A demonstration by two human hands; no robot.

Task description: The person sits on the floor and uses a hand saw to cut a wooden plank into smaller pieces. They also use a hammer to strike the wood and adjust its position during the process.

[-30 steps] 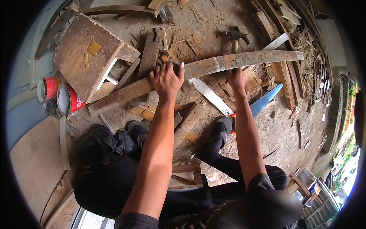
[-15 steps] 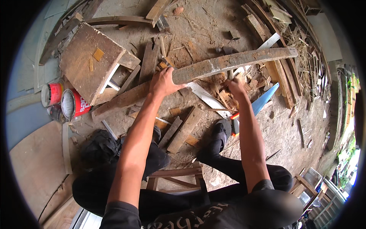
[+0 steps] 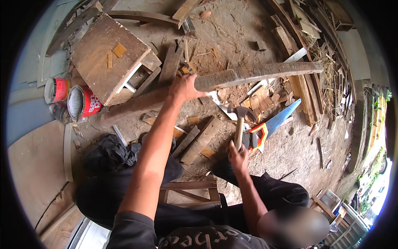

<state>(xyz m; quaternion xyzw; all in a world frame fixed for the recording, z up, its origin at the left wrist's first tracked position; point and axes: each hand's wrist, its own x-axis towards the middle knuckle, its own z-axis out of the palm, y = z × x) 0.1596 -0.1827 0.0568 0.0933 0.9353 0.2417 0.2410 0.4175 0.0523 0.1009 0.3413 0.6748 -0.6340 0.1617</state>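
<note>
Weathered grey plank (image 3: 257, 74) — long, rough-edged

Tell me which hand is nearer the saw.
Right. The right hand grips a hammer just left of the saw and its orange handle. The left hand holds the long plank, up and farther left.

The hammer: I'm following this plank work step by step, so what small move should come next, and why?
Probably raise the hammer toward the long plank. The right hand grips the wooden handle low, with the head well below the plank, while the left hand steadies the plank off the ground. Which spot on it needs striking cannot be told from this view.
</note>
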